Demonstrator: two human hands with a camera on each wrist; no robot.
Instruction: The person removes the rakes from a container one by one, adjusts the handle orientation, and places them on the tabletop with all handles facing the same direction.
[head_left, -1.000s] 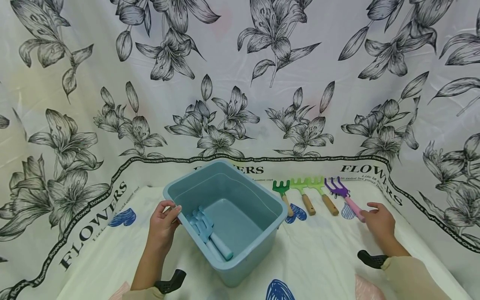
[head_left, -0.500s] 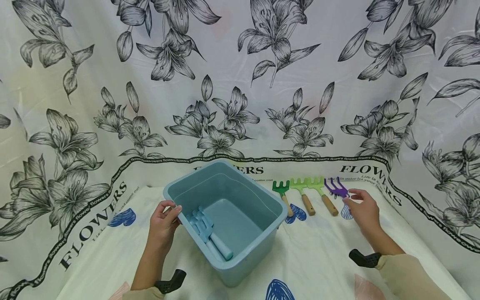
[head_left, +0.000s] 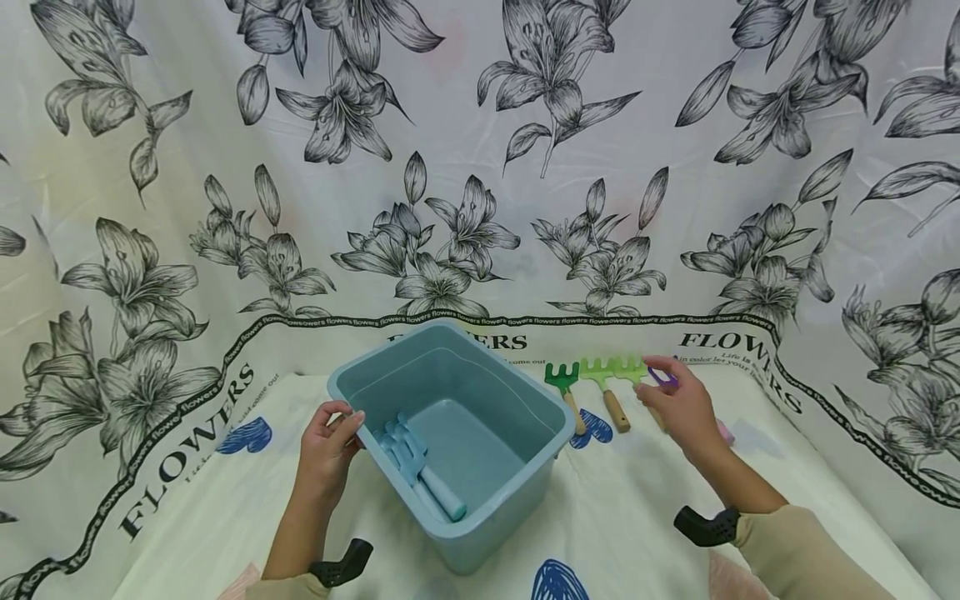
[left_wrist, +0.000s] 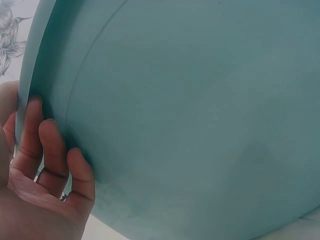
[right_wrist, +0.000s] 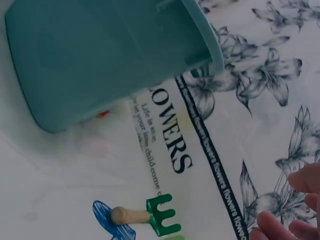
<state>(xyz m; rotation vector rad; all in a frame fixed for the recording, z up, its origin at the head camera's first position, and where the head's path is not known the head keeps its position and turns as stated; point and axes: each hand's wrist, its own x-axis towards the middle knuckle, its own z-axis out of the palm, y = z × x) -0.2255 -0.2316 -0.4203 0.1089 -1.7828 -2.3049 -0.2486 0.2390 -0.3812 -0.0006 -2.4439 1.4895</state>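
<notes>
My left hand point(head_left: 327, 442) grips the left rim of a blue-grey plastic bin point(head_left: 510, 508), thumb on one side of the rim and fingers on the other. Inside the bin lie blue hand forks point(head_left: 442, 493) along its left wall. My right hand point(head_left: 684, 412) is over the right end of a row of hand forks, fingers spread from the thumb beside a light green hand fork point(head_left: 628, 367). That hand partly hides its wooden handle and a purple hand fork point(head_left: 663, 379) with a pink handle. In the right wrist view, nothing shows between the fingers point(right_wrist: 272, 227).
Left of the right hand lie another light green hand fork point(head_left: 617, 410) and a dark green one point(head_left: 562, 377), both with wooden handles. A pale patterned cloth point(head_left: 622, 517) covers the surface. Behind it hangs a flower-print curtain point(head_left: 465, 100).
My right hand has moved left from the pink handle, past the purple hand fork, to the light green one. The left hand and the bin stay where they were.
</notes>
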